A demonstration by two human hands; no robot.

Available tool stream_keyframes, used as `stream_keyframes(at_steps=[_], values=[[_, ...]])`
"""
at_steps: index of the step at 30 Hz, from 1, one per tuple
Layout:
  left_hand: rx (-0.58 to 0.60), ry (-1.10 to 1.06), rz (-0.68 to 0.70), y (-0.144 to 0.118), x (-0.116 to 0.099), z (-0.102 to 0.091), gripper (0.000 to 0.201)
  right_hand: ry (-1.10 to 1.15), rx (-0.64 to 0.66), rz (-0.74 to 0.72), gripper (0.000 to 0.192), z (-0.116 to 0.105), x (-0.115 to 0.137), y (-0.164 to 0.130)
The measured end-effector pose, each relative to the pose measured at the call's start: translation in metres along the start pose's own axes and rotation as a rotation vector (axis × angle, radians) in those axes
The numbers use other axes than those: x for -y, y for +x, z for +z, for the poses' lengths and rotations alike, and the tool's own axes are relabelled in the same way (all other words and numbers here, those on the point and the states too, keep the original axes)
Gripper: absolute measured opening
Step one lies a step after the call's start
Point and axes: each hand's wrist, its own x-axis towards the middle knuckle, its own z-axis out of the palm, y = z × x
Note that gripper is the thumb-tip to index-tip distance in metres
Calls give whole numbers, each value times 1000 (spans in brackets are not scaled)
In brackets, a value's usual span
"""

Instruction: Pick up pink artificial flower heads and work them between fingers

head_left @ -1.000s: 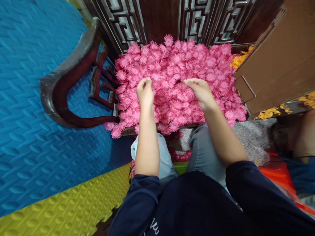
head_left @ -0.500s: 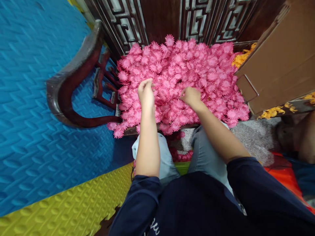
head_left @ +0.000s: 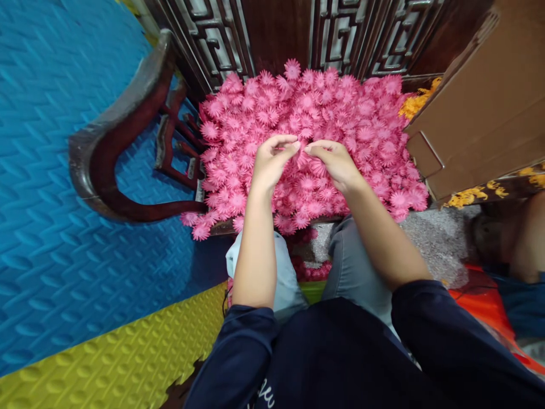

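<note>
A thick heap of pink artificial flowers [head_left: 247,165] with thin pointed petals spreads out in front of me. Above its middle my left hand [head_left: 275,159] is closed in a pinch, thumb and fingertips together. My right hand [head_left: 336,162] pinches from the other side, its fingertips almost touching those of the left. Between the two sets of fingertips is a pink artificial flower [head_left: 302,152], small and hard to tell from the heap behind it.
A curved dark wooden armrest [head_left: 97,147] stands left of the heap, over blue foam matting [head_left: 38,227]. Carved wooden panels [head_left: 276,34] rise behind. At right are a cardboard box [head_left: 477,108], orange flowers [head_left: 468,196] and part of another person [head_left: 530,244].
Both hands have come together over the heap, the left moving right and the right moving slightly up and turning. Their fingertips now meet at a pink flower.
</note>
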Motion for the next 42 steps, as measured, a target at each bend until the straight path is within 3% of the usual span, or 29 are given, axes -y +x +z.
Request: stream_keyframes(at_steps=[6, 13, 20, 28, 39, 42], values=[[-109, 149, 113, 0, 2, 4, 20, 0, 6, 25, 8, 3, 3, -2], [-10, 173, 118, -3, 0, 3, 15, 111, 77, 28, 17, 2, 2, -3], [-24, 213, 155, -2, 0, 1, 16, 179, 108, 67, 26, 3, 0, -4], [-34, 271, 154, -4, -4, 2, 7, 99, 30, 93, 14, 3, 2, -3], [-85, 223, 135, -3, -2, 3, 1, 141, 102, 159, 13, 2, 1, -2], [-97, 214, 133, -4, -3, 4, 10, 170, 106, 186, 16, 3, 1, -2]])
